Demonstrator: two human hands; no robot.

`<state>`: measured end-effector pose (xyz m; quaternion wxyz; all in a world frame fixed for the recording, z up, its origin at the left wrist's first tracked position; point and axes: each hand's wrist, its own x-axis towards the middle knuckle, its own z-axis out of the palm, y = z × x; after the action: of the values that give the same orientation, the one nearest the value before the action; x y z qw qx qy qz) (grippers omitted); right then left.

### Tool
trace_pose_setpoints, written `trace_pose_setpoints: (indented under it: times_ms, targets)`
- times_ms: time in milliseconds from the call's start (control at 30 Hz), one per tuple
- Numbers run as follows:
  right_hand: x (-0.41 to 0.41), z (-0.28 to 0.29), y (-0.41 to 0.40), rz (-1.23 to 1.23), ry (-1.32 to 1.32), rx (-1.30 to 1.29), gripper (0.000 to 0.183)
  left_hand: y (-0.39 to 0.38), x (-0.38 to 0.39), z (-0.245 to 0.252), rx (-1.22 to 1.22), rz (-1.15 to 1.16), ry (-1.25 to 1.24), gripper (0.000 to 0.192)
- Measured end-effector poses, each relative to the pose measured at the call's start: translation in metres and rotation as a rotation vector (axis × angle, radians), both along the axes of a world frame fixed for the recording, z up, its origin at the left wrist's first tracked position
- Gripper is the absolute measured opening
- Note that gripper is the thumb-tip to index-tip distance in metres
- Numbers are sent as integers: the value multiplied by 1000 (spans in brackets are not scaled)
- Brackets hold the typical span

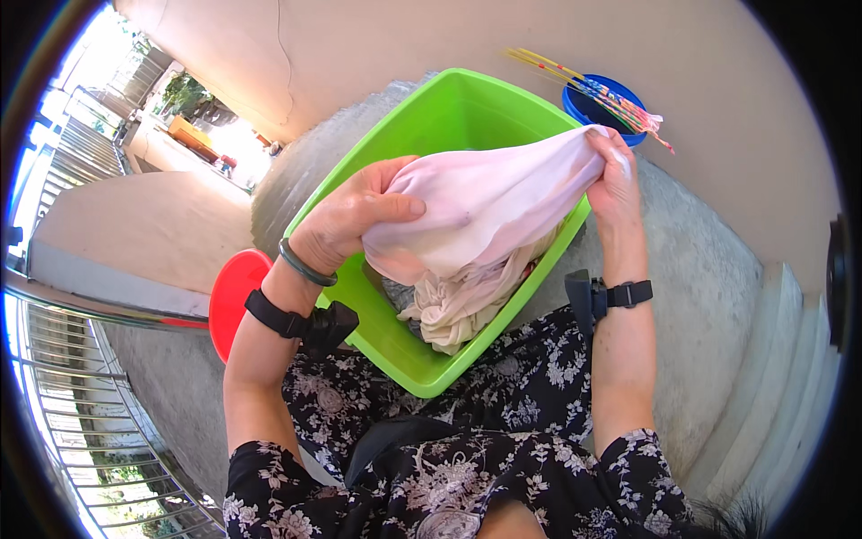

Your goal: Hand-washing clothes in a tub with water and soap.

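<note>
A pale pink cloth (491, 195) is stretched between my two hands above a bright green plastic tub (411, 128). My left hand (363, 205) grips its left side, thumb on top. At the upper right, my right hand (614, 168) pinches the cloth's gathered corner. The lower part of the cloth hangs into the tub. Beneath it lies a crumpled cream cloth (451, 313), beside some grey fabric (401, 300) that is mostly covered. Whether the pink and cream parts are one piece, I cannot tell.
A red plastic basin (232, 296) stands left of the tub. Against the wall, a blue bucket (572, 104) has thin sticks in colourful wrapping (616, 104) across its top. Concrete steps (747, 377) rise at the right. A metal railing (101, 431) runs along the left.
</note>
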<state>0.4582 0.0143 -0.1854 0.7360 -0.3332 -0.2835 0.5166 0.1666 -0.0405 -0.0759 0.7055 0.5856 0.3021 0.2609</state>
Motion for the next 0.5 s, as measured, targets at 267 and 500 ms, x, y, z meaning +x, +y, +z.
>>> trace_pose_setpoints:
  times_ms: [267,500]
  targets:
    - [-45,-10,-6,-270,-1006,196,22,4,2,-24,-314,202,-227,27]
    - [-85,16,-52,52,-642,314,20,9,9,-35,-363,394,-252,25]
